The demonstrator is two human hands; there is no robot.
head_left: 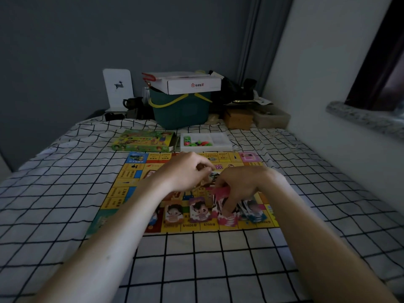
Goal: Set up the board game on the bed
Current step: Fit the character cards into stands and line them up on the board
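A yellow game board (122,189) lies flat on the checked bed sheet (65,193). Both hands hover over its middle. My right hand (242,189) grips a pack of cards with pink backs (220,191). My left hand (188,171) has its fingers curled at the top of that pack, pinching what looks like a card. Character cards lie face up along the board's near edge: one with an orange frame (173,213), one purple (197,209), and a pile at the right (251,209). The game box (143,141) and a white tray of small coloured pieces (205,142) sit behind the board.
At the head of the bed stand a green basket (181,110) with a white carton (185,84) on top, a white deer bookend (118,88), a brown box (238,119) and dark clutter. A white wall with a stone sill (360,117) borders the right side.
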